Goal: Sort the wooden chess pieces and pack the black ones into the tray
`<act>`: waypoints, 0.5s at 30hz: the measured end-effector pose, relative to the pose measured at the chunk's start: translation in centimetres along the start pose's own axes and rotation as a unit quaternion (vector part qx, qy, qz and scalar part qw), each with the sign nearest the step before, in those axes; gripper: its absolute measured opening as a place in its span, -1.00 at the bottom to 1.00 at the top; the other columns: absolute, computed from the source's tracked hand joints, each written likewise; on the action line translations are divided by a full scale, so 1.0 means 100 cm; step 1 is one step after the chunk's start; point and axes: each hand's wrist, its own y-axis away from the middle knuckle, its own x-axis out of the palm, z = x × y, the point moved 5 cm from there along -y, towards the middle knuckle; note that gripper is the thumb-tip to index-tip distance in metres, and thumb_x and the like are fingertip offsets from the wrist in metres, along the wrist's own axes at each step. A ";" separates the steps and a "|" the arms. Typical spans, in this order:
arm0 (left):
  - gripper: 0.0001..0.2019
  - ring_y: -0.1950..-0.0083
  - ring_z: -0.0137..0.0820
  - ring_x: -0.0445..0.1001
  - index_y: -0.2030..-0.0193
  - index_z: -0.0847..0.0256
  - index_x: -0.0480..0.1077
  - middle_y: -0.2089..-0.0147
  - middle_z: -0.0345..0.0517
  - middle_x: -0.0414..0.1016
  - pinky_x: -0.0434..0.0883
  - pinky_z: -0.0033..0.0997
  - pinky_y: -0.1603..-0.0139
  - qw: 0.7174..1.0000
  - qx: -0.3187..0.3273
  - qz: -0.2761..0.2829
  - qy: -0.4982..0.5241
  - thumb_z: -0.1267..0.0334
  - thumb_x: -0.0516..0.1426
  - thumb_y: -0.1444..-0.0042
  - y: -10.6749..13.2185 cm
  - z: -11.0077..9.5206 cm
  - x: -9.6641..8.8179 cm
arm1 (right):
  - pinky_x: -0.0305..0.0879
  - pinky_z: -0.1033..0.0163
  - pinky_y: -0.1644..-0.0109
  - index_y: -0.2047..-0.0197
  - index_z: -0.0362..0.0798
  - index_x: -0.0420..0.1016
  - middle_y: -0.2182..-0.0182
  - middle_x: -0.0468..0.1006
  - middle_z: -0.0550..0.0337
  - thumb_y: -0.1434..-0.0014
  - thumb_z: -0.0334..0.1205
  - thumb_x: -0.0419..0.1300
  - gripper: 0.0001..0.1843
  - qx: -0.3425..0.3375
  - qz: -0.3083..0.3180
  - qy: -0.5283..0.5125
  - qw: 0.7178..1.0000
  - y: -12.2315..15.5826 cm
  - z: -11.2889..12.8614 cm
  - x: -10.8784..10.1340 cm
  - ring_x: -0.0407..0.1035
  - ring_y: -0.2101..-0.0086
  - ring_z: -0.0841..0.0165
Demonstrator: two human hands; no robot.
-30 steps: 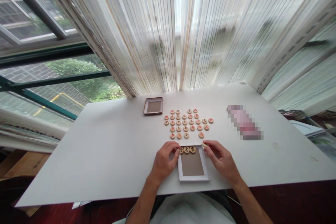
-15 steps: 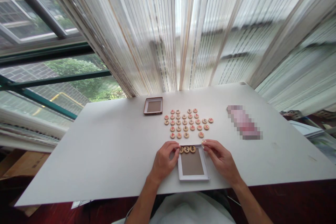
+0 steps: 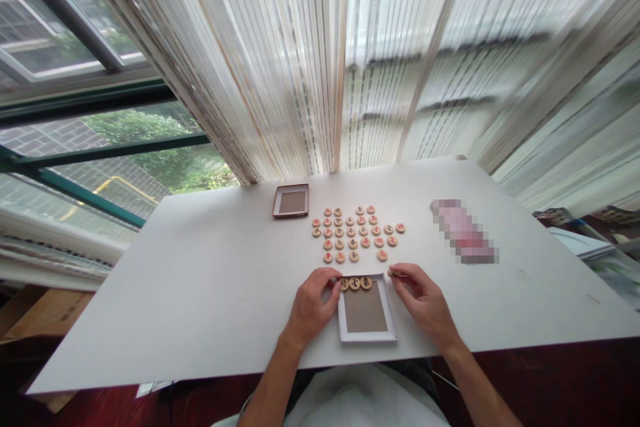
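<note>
A white open box stands in front of me near the table's front edge. Along its far side lie three round wooden Chinese chess pieces with black characters. My left hand closes on the box's far left corner, fingertips next to the leftmost piece. Just off the far right corner, my right hand pinches a single chess piece between thumb and fingertips; its face cannot be read. Beyond the box, many more chess pieces, red and black, lie face up in loose rows.
A brown-rimmed box lid lies open side up at the back left of the white table. A blurred-out pink object is on the right. Striped curtains hang behind the table's far edge.
My right hand has tilted the chess piece in its fingers, so its face shows less. The left hand and the three pieces in the box stay put; the view shifts slightly.
</note>
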 end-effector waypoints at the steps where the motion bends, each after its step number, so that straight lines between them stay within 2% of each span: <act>1: -0.81 0.07 -0.31 0.51 -0.01 0.13 0.41 0.06 -0.05 0.51 0.48 -0.25 -0.02 1.000 -0.001 0.001 0.000 0.33 0.09 -0.29 0.000 0.000 0.000 | 0.49 0.07 -0.06 0.06 0.04 0.53 0.09 0.56 0.08 -0.29 -0.10 0.21 -0.80 -0.001 0.000 0.004 1.000 0.000 0.000 0.000 0.48 0.07 0.20; 6: -0.81 0.07 -0.31 0.51 0.00 0.13 0.42 0.07 -0.06 0.51 0.48 -0.26 -0.03 1.000 -0.001 0.002 0.003 0.34 0.08 -0.29 -0.001 -0.001 0.000 | 0.46 0.09 -0.02 0.12 0.04 0.52 0.15 0.56 0.10 -0.28 -0.08 0.23 -0.82 0.006 0.008 0.029 1.000 0.000 0.003 -0.001 0.48 0.13 0.21; 11: -0.81 0.04 -0.30 0.51 0.00 0.13 0.43 0.05 -0.05 0.52 0.49 -0.26 -0.03 1.000 0.008 -0.003 0.001 0.35 0.09 -0.28 -0.001 -0.002 -0.001 | 0.51 0.13 0.11 0.13 0.02 0.50 0.27 0.56 0.13 -0.27 -0.05 0.23 -0.79 0.032 0.016 -0.011 0.999 0.000 0.002 0.001 0.51 0.26 0.24; 15: -0.81 0.04 -0.30 0.51 0.01 0.13 0.44 0.06 -0.04 0.52 0.49 -0.26 -0.03 1.000 0.005 -0.006 0.002 0.35 0.08 -0.28 -0.002 -0.002 -0.001 | 0.53 0.13 0.08 0.08 0.02 0.50 0.19 0.55 0.11 -0.28 -0.07 0.23 -0.79 0.037 0.004 -0.039 0.999 -0.001 0.000 0.000 0.54 0.24 0.25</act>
